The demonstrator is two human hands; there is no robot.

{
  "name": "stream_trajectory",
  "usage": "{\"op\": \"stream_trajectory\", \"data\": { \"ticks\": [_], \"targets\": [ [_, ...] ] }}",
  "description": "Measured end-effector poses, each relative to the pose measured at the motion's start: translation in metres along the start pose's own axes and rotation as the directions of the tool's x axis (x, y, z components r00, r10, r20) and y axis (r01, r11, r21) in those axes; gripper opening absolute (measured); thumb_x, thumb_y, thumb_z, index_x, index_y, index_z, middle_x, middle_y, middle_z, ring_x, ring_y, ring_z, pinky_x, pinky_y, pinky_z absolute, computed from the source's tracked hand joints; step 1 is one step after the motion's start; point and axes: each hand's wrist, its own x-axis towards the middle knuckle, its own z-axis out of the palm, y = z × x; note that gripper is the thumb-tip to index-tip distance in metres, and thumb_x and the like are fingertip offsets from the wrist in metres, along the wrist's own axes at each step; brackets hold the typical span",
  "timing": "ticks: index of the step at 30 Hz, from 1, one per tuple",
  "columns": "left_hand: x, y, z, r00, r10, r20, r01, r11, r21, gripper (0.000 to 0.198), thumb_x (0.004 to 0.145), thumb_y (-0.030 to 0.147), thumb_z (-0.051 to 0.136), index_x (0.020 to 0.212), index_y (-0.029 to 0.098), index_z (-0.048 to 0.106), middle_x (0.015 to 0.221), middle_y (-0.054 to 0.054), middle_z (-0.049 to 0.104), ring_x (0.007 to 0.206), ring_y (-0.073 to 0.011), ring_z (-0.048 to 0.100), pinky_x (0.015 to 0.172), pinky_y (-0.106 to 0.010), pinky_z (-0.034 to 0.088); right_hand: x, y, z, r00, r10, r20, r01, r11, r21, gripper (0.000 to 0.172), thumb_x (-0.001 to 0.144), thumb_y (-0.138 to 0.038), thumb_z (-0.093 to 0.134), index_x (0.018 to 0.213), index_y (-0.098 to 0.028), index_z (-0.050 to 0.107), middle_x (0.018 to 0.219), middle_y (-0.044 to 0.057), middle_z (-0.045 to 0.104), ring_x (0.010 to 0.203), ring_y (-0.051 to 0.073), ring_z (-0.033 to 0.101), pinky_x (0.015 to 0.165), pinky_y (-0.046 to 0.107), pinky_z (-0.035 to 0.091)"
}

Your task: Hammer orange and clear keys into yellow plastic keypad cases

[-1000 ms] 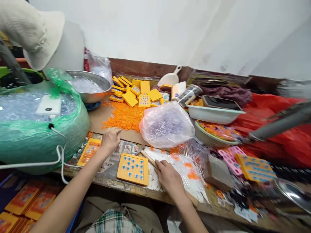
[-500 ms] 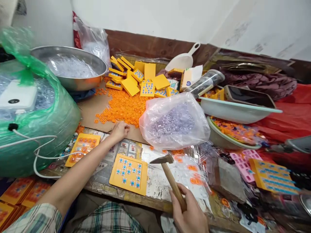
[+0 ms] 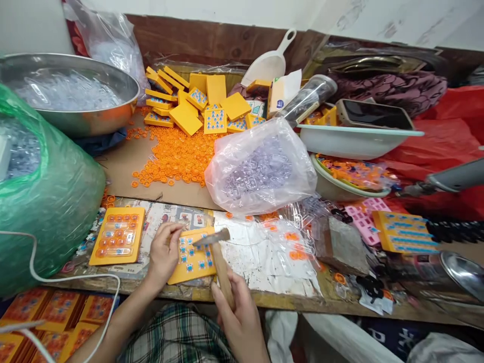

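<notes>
At lower center, the left hand [image 3: 164,252] is pressing its fingers on a yellow board [image 3: 192,262] lying on the table [image 3: 302,301]. The right hand [image 3: 238,315] is gripping a hammer [image 3: 216,248] over it. At upper left, a steel bowl [image 3: 94,120] is holding clear plastic bits, and a clear bag [image 3: 260,169] is bulging with more. Orange rings [image 3: 174,159] are lying loose on cardboard.

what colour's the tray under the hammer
The tray under the hammer is yellow with blue pieces; head view.
</notes>
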Motion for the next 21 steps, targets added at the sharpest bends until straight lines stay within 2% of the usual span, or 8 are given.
{"op": "stream_trajectory", "data": {
  "ticks": [1,3,8,12,15,17,19,21],
  "targets": [
    [-0.004,-0.001,0.001,0.996,-0.057,-0.065,0.057,0.998,-0.004,0.019,0.089,0.028,0.048,0.092,0.018,0.064,0.096,-0.007,0.064,0.094,-0.0191,0.06,0.088,-0.034,0.048,0.015,-0.006,0.004,0.997,-0.07,0.011,0.071,0.995,-0.068,0.029,0.083,-0.044,0.056,0.101,-0.022,0.059,0.103,0.01,0.07,0.08,0.022,0.069,0.064,0.03,0.055],
    [-0.012,0.001,0.002,0.981,-0.156,-0.114,0.155,0.988,-0.018,0.019,0.088,0.03,0.05,0.093,0.019,0.064,0.096,-0.007,0.065,0.093,-0.0199,0.06,0.087,-0.035,0.048,0.048,-0.017,0.01,0.987,-0.142,0.074,0.152,0.977,-0.153,0.027,0.084,-0.039,0.053,0.104,-0.021,0.057,0.122,0.013,0.063,0.112,0.026,0.061,0.086,0.037,0.051],
    [-0.039,0.016,-0.001,0.974,-0.212,0.08,0.217,0.975,-0.055,0.019,0.086,0.033,0.053,0.091,0.02,0.066,0.092,-0.006,0.067,0.086,-0.0193,0.061,0.078,-0.032,0.05,0.105,-0.032,0.006,0.959,-0.186,0.213,0.228,0.954,-0.196,0.019,0.081,-0.033,0.057,0.097,-0.024,0.059,0.124,0.006,0.063,0.111,0.025,0.062,0.09,0.038,0.048],
    [-0.044,0.022,-0.005,0.945,-0.287,0.158,0.308,0.943,-0.128,0.022,0.085,0.035,0.056,0.097,0.018,0.064,0.085,-0.005,0.067,0.073,-0.0159,0.062,0.067,-0.027,0.053,0.09,-0.032,-0.019,0.962,-0.202,0.186,0.244,0.939,-0.242,0.024,0.083,-0.036,0.056,0.104,-0.024,0.058,0.134,0.008,0.055,0.121,0.026,0.054,0.094,0.038,0.045],
    [-0.031,0.02,-0.01,0.974,-0.195,0.113,0.206,0.974,-0.095,0.019,0.085,0.033,0.056,0.091,0.018,0.066,0.09,-0.005,0.068,0.082,-0.0168,0.063,0.074,-0.027,0.053,0.053,-0.023,-0.046,0.985,-0.17,0.004,0.166,0.953,-0.253,0.028,0.084,-0.04,0.057,0.107,-0.024,0.057,0.104,0.006,0.069,0.089,0.021,0.067,0.077,0.03,0.051],
    [-0.017,0.015,-0.014,0.992,-0.106,0.072,0.108,0.994,-0.025,0.018,0.085,0.031,0.055,0.088,0.018,0.068,0.092,-0.006,0.069,0.087,-0.0177,0.064,0.079,-0.029,0.053,0.024,-0.012,-0.061,0.973,-0.133,-0.191,0.095,0.976,-0.193,0.032,0.079,-0.042,0.063,0.104,-0.022,0.059,0.091,0.004,0.069,0.079,0.019,0.066,0.072,0.027,0.052],
    [-0.006,0.007,-0.018,0.995,-0.04,0.091,0.033,0.996,0.083,0.018,0.085,0.029,0.055,0.087,0.018,0.069,0.092,-0.006,0.07,0.086,-0.0184,0.065,0.081,-0.03,0.053,-0.006,0.002,-0.069,0.913,-0.035,-0.406,0.003,0.997,-0.079,0.042,0.073,-0.043,0.069,0.107,-0.02,0.059,0.093,0.004,0.068,0.08,0.018,0.065,0.071,0.026,0.052],
    [0.002,-0.002,-0.02,0.989,0.008,0.15,-0.038,0.978,0.203,0.021,0.085,0.029,0.053,0.089,0.018,0.07,0.092,-0.006,0.069,0.084,-0.0191,0.065,0.079,-0.031,0.054,-0.032,0.021,-0.072,0.804,0.144,-0.577,-0.101,0.989,0.107,0.051,0.071,-0.043,0.072,0.113,-0.02,0.057,0.085,0.002,0.065,0.067,0.014,0.06,0.059,0.024,0.05]
  ]
}}
